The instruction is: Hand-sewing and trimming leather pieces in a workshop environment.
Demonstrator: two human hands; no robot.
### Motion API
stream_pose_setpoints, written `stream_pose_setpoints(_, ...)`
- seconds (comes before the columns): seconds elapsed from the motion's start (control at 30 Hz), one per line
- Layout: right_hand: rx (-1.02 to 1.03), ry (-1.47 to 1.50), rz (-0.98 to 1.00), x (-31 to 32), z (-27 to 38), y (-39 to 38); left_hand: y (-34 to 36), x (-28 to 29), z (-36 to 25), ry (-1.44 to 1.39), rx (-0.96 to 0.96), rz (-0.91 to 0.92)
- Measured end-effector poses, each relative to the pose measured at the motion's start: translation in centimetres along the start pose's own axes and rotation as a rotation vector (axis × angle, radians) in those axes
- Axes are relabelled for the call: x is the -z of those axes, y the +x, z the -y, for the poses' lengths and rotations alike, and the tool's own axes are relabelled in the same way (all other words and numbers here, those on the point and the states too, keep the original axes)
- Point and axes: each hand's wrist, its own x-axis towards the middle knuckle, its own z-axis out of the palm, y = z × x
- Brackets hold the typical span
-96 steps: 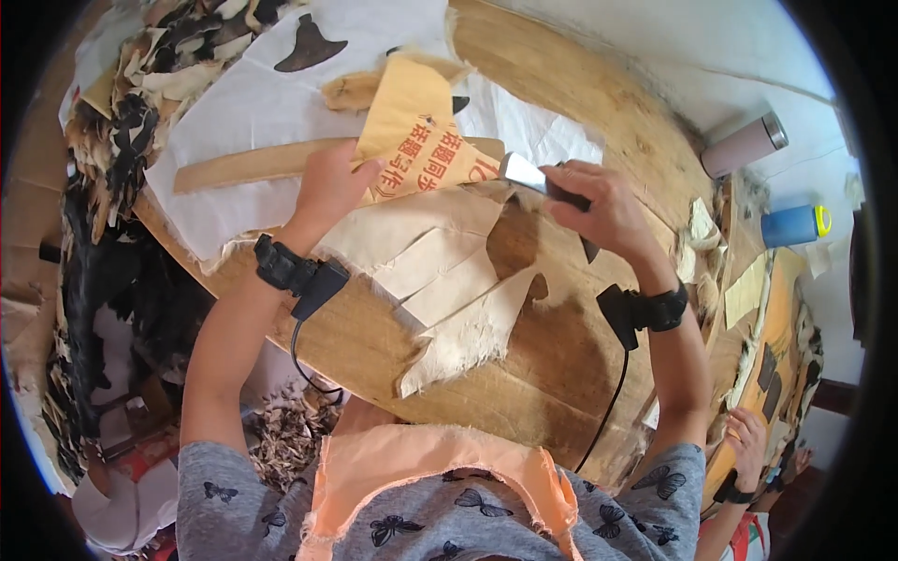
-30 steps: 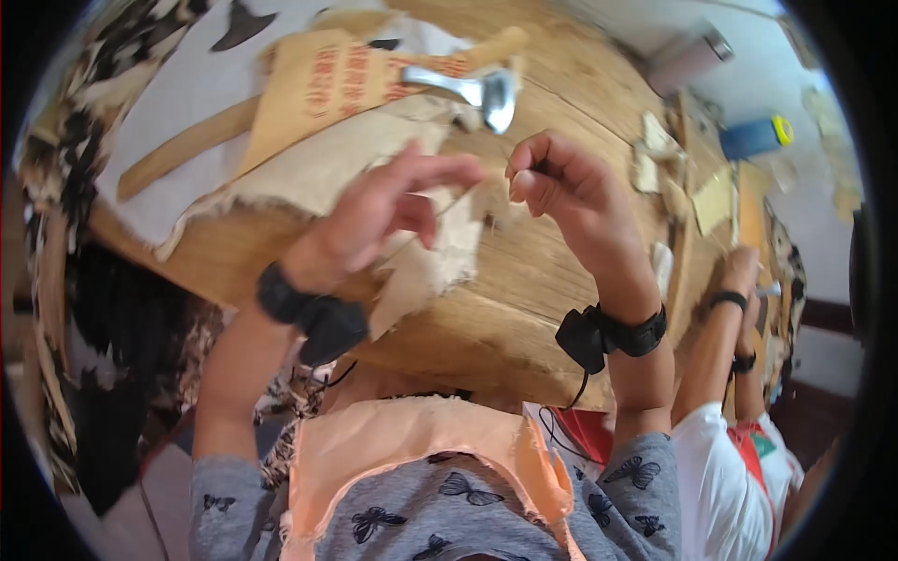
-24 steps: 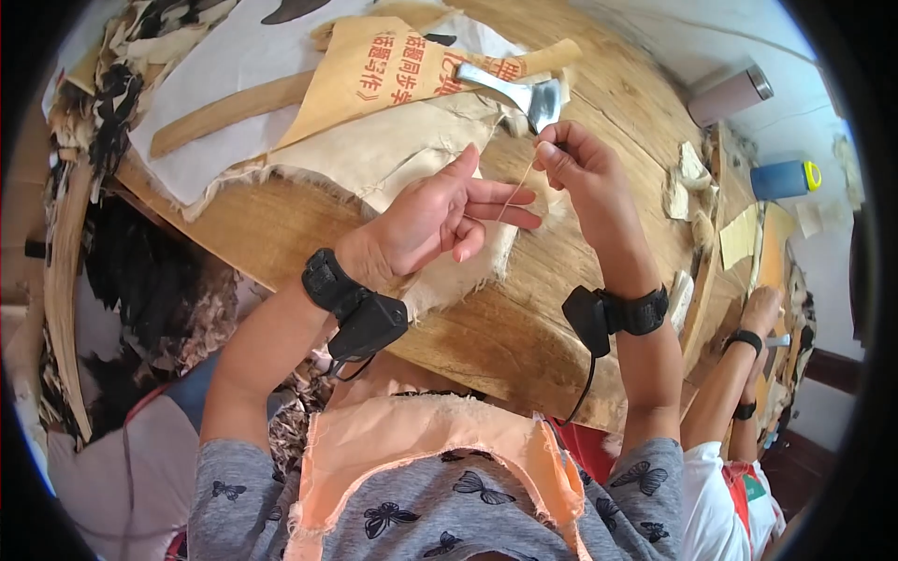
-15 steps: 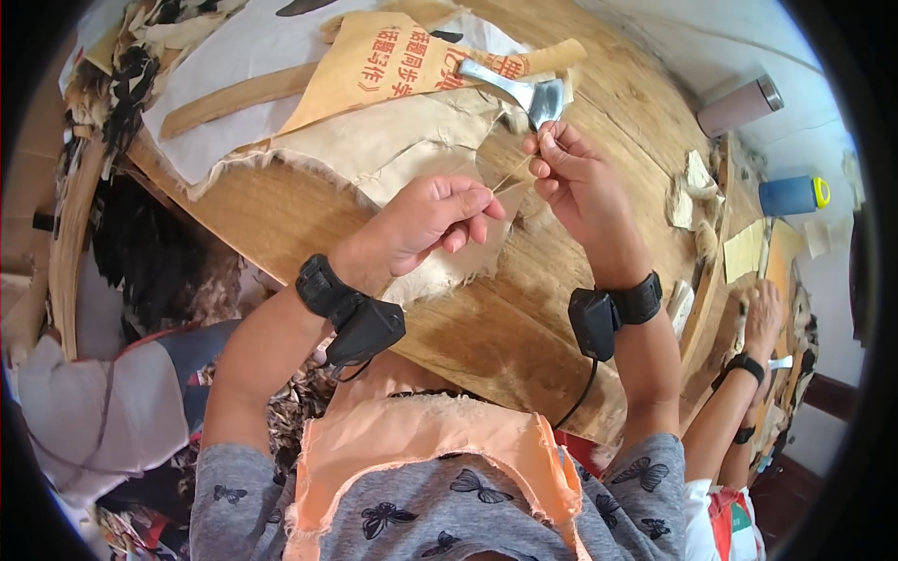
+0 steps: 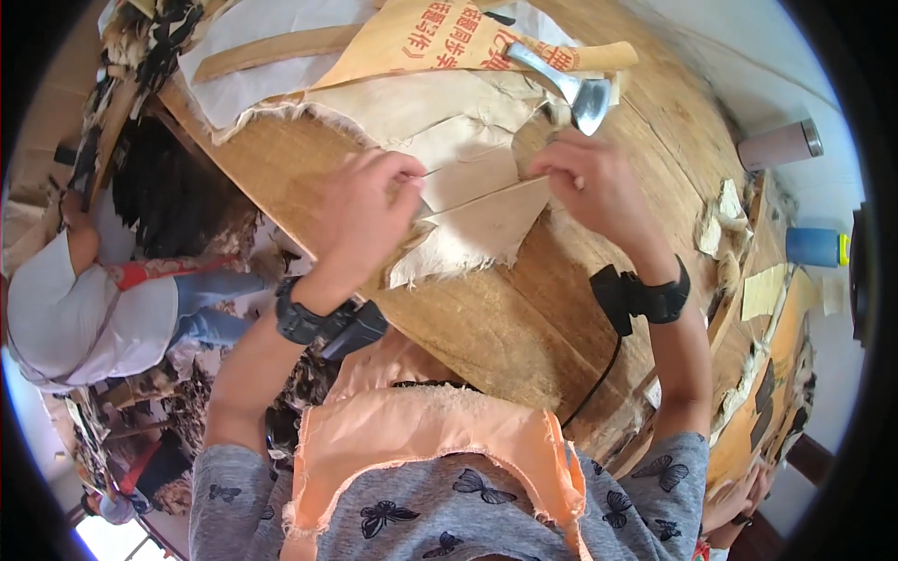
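Observation:
My left hand (image 5: 372, 208), blurred, is over the left side of the pale, rough-edged hide pieces (image 5: 463, 224), its fingers curled in a pinch on a thin thread (image 5: 477, 199). The thread stretches toward my right hand (image 5: 585, 187), also closed, pinching it near the right edge of the hide. Just beyond my right hand lies a metal tool (image 5: 585, 98) with a broad shiny head, resting near a printed orange paper (image 5: 383, 47). A wooden strip (image 5: 267, 58) lies on white sheeting (image 5: 234, 103) at the top left.
The wooden table (image 5: 524, 337) holds scraps (image 5: 725, 215) at the right. A pink bottle (image 5: 776, 145) and blue bottle (image 5: 809, 245) stand near the wall. A co-worker (image 5: 94, 318) is at the left by dark fur (image 5: 187, 187); another person's hands (image 5: 734, 496) show at lower right.
My hands have moved apart from close together, stretching the thread; earlier my left fingers were spread. The metal tool, held 3.2 seconds ago, now lies released. The view has shifted, showing a co-worker at left.

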Motion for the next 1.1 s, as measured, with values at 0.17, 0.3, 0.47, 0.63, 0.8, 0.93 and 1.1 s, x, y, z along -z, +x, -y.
stream_pose_setpoints(0.17,0.175,0.043,0.103,-3.0,0.0,1.5,-0.7,-2.8,-1.5,0.209,-0.141,0.055)
stream_pose_setpoints(0.3,0.191,0.119,0.148,-4.3,-1.2,1.7,-1.0,-4.4,-1.4,0.227,-0.121,0.094)
stream_pose_setpoints(0.47,0.221,0.135,0.135,-4.9,-1.7,1.5,-1.1,-5.1,0.0,0.145,-0.074,0.109)
stream_pose_setpoints(0.63,0.244,0.121,0.095,-5.2,-1.9,1.5,-0.8,-5.1,0.0,0.126,-0.065,0.110)
stream_pose_setpoints(0.8,0.378,-0.033,0.101,-5.0,-1.6,1.3,-0.7,-4.5,-0.4,0.260,-0.274,0.030)
stream_pose_setpoints(0.93,0.456,-0.175,0.030,-5.5,-1.6,1.2,-0.2,-4.6,-0.4,0.295,-0.332,-0.033)
stream_pose_setpoints(1.1,0.370,-0.002,0.044,-5.4,-1.8,1.0,0.1,-4.5,0.4,0.177,-0.336,0.001)
